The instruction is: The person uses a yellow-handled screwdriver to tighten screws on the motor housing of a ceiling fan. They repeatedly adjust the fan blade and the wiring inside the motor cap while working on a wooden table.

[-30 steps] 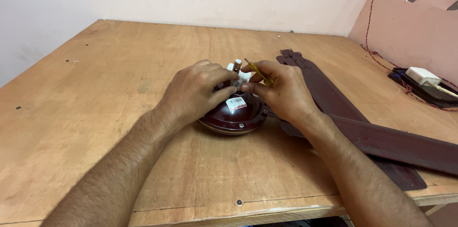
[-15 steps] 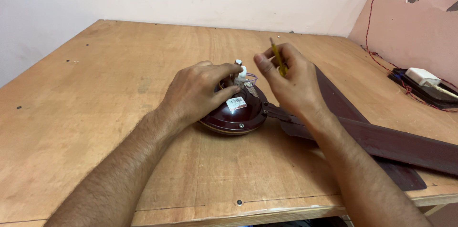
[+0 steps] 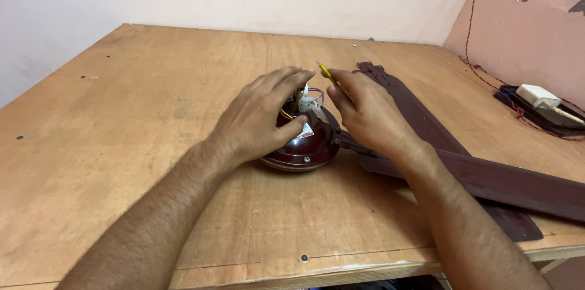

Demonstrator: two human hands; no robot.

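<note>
A dark maroon ceiling fan motor housing lies on the plywood table, with wires and a white part sticking up at its top. My left hand rests over the housing's left side, thumb against it and fingers stretched toward the wires. My right hand hovers at the housing's right side and holds a thin yellow tool that points up and to the left.
Maroon fan blades stretch from the housing to the right edge of the table. A black tray with a white adapter and a red cord sits at the far right by the pink wall. The table's front edge runs below my forearms.
My right hand lifted away from the top of the housing with the yellow tool, then came back down beside it. My left hand opened its fingers toward the wires.
</note>
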